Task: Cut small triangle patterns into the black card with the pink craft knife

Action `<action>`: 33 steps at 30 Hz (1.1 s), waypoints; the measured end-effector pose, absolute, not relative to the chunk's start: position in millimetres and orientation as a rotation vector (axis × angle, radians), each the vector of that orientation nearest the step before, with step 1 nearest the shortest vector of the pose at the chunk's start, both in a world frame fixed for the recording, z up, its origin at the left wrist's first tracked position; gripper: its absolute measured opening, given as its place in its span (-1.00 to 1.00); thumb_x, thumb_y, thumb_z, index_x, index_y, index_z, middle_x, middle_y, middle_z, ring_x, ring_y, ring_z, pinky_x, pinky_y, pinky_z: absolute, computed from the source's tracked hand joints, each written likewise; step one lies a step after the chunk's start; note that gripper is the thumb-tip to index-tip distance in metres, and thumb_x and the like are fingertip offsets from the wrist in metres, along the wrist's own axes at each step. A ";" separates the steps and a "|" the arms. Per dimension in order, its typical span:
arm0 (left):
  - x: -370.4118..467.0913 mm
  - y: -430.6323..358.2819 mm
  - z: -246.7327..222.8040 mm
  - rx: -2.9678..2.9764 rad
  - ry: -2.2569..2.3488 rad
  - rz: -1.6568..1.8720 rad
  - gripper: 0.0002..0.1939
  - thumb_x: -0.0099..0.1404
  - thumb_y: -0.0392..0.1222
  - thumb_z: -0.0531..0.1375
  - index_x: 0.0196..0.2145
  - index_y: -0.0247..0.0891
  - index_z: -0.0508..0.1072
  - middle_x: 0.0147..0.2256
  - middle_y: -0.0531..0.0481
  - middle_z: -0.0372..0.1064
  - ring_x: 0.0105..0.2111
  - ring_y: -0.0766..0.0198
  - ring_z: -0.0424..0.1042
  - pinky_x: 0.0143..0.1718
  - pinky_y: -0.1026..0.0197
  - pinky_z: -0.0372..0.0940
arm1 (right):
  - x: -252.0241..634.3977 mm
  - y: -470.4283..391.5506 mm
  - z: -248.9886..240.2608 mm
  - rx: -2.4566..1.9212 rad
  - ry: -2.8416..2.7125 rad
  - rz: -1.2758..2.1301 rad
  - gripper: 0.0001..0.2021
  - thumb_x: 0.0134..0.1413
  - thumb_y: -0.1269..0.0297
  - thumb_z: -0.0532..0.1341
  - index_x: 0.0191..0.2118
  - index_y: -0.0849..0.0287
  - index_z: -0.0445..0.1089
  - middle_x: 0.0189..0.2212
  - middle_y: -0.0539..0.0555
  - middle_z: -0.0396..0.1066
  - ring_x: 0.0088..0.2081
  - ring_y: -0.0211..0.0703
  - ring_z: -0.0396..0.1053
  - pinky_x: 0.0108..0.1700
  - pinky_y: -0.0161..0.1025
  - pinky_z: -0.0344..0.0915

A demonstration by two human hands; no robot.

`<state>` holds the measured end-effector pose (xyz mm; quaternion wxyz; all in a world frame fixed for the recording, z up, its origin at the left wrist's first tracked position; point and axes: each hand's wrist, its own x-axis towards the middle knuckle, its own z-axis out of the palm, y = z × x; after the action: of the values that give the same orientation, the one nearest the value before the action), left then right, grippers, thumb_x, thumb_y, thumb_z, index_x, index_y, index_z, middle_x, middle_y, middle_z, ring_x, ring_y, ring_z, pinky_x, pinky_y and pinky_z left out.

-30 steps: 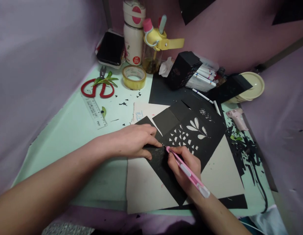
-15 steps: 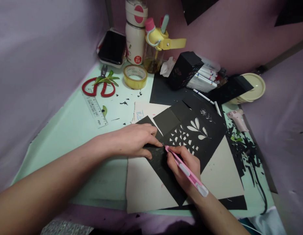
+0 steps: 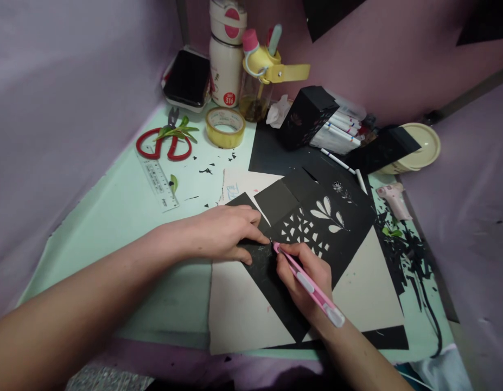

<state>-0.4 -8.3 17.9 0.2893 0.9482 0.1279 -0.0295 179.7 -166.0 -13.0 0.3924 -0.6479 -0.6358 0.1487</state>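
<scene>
A black paper with white cut-out leaf and small angular shapes lies at a slant over a pale board. My left hand rests on its left part, fingers spread and pressing it flat, with nothing held. In my right hand is a pink pen-shaped cutter, gripped between thumb and fingers. Its tip meets the black paper just right of my left index fingertip. The exact point of contact is too small to make out. Faint drawn lines show on the paper beneath the tip.
Red-handled scissors, a clear ruler and yellow tape lie at the back left. Behind stand a white bottle and a yellow-topped bottle. Markers, a pink glue gun and black scraps are on the right.
The cutter and my right hand have shifted very slightly to the left. My left hand stays in place on the paper.
</scene>
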 end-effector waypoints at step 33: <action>0.4 -8.1 16.0 2.529 0.340 -0.064 -0.54 0.21 -0.06 0.35 0.08 0.00 0.49 -0.23 -0.02 0.31 -0.16 0.16 0.31 -0.34 0.27 0.14 | 177.9 -166.7 -12.9 -1.615 -1.663 0.319 -0.92 0.16 0.44 0.19 -0.28 0.13 0.38 -0.45 0.00 0.50 -0.50 -0.27 0.43 -0.43 -0.33 0.36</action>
<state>0.4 -8.1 16.0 0.2901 0.9481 0.1275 -0.0241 177.9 -166.7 -12.9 0.3903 -0.6354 -0.6543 0.1257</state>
